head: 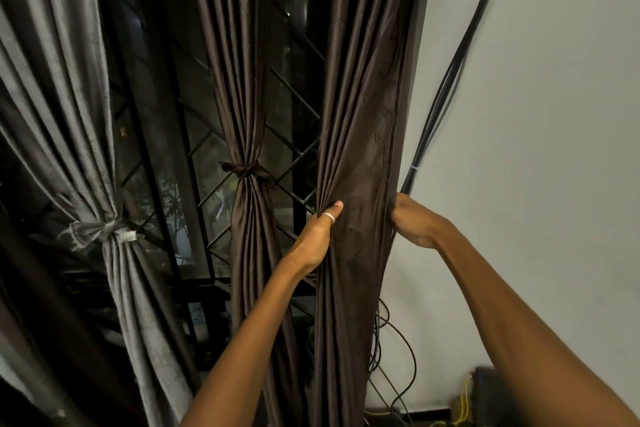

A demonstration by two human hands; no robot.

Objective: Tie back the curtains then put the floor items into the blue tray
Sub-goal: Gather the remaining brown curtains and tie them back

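Head view, facing window, 3 curtains.

- R brown curtain (363, 97): hangs at the window's right edge, next to the white wall (554, 114). Untied; folds bunched together at hand height, loose below.
- L hand (317, 239): grips the curtain's left side. Thumb (335, 209) pressed on front of fabric, ring (329, 217) on it; other fingers wrapped behind the folds, hidden.
- R hand (414, 222): at the curtain's right edge, same height as L hand. Wrist bent, fingers go round the edge behind the fabric, so hidden; holding the edge. Fabric spans between both hands.
- Mid brown curtain (239, 80): just left of the held one, apart from it, already tied w/ a dark knot (247, 173) at about its middle.
- Grey curtain (69, 114): far left, tied w/ a pale band (110, 230), lower than the brown knot.
- Window grille (298, 94): diagonal bars behind the curtains, dark outside.
- Black cables (460, 59): run down the wall, pass just behind R hand; loose loops (405, 357) lower down near the curtain's bottom.
- Bottom right corner: yellow wire (464, 406) beside a dark box (485, 388), blurred, can't tell what it is.
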